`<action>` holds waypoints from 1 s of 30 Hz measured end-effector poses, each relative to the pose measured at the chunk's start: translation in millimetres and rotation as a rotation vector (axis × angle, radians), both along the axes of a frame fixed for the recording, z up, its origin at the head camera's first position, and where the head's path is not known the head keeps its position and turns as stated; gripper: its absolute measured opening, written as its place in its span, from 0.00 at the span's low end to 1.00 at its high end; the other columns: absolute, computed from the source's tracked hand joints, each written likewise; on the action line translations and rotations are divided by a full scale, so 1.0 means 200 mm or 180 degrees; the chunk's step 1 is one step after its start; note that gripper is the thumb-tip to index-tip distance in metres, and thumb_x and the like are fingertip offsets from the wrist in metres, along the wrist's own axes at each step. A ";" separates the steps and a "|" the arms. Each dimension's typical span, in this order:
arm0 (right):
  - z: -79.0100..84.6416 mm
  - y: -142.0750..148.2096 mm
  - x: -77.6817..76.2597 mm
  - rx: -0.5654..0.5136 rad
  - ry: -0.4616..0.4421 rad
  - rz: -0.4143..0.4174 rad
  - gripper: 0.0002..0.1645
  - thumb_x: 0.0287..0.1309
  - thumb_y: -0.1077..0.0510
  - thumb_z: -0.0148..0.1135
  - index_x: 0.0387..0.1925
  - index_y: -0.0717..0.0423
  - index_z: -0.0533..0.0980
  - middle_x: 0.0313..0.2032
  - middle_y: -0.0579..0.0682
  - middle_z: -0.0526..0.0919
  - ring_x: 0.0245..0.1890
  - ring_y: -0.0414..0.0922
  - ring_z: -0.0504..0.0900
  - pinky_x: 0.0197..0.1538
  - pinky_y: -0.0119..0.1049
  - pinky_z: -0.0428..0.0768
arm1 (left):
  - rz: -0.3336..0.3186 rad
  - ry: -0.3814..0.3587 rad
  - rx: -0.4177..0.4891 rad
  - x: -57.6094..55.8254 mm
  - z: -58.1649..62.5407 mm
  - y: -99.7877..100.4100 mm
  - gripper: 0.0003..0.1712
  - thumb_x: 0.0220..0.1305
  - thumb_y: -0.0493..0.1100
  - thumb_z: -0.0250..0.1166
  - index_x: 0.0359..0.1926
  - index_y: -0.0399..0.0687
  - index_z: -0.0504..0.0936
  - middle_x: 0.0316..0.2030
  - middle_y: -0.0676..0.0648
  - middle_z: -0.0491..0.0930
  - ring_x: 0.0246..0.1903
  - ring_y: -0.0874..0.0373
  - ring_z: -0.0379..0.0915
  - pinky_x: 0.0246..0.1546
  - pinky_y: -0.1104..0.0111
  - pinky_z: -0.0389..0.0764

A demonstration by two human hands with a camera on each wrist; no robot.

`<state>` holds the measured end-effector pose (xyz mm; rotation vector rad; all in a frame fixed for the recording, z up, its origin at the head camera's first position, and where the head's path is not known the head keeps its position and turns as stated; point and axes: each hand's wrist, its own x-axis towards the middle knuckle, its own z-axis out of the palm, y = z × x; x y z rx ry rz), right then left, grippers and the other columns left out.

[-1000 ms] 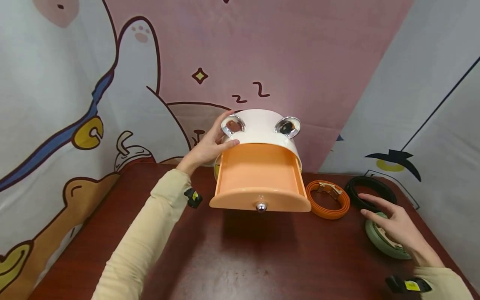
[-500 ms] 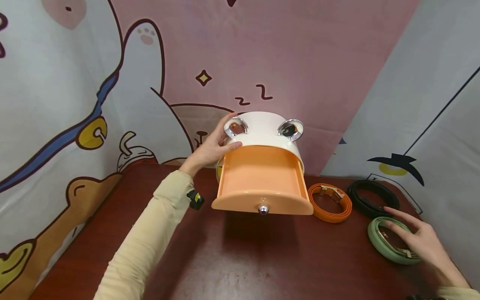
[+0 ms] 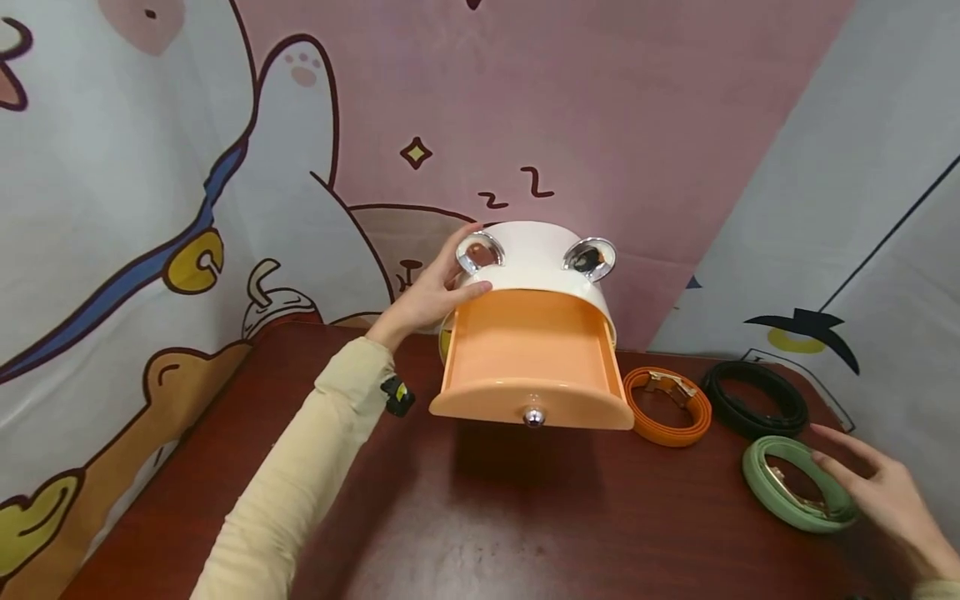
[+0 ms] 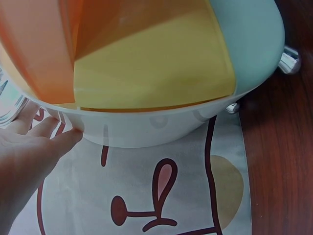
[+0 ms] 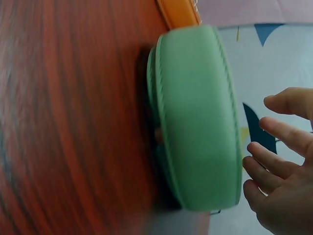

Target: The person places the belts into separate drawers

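Note:
A white drawer box [image 3: 525,250] with round mirrored eyes stands at the back of the table, its orange drawer [image 3: 532,342] pulled out. My left hand [image 3: 431,296] grips the box's left side, thumb on the front below one eye, fingers going behind. Fingertips meet the white shell in the left wrist view, where yellow [image 4: 156,63] and mint-green [image 4: 254,44] sections show. At the right, a coiled green belt [image 3: 772,497] lies on the table. Beside it, my right hand [image 3: 888,487] hovers with spread fingers; the right wrist view shows it apart from the green belt [image 5: 195,117].
A coiled orange belt [image 3: 667,435] sits right of the drawer box, and a coiled black belt [image 3: 720,407] lies beyond it, behind the green one. A printed cloth [image 3: 637,125] hangs behind the dark red table [image 3: 480,517].
My right hand has moved right, off the green belt, so more of the coil shows. The view has shifted slightly. My left hand stays on the drawer box.

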<state>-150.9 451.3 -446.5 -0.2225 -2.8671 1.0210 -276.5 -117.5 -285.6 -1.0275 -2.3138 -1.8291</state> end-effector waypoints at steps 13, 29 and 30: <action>-0.15 0.13 -0.02 -0.0030 -0.0355 0.0021 0.44 0.71 0.39 0.45 0.72 0.67 0.50 0.65 0.80 0.50 0.61 0.78 0.48 0.47 0.72 0.60 | 0.0066 0.0083 -0.0091 -0.08 -0.08 -0.01 0.47 0.67 0.35 0.62 0.76 0.60 0.45 0.69 0.45 0.58 0.70 0.54 0.51 0.68 0.51 0.45; -0.21 0.20 -0.01 0.0113 -0.0385 0.0018 0.47 0.65 0.35 0.54 0.66 0.71 0.63 0.57 0.75 0.69 0.53 0.70 0.65 0.45 0.63 0.68 | 0.0085 0.0086 -0.0072 -0.09 -0.08 -0.01 0.46 0.66 0.36 0.62 0.75 0.62 0.46 0.69 0.47 0.60 0.68 0.59 0.53 0.68 0.52 0.46; -0.20 0.20 -0.01 0.0096 -0.0414 0.0023 0.48 0.65 0.35 0.54 0.66 0.72 0.62 0.58 0.77 0.67 0.53 0.72 0.64 0.45 0.64 0.67 | 0.0090 0.0087 -0.0069 -0.09 -0.08 -0.01 0.46 0.66 0.36 0.62 0.75 0.62 0.46 0.69 0.47 0.60 0.68 0.59 0.53 0.68 0.52 0.46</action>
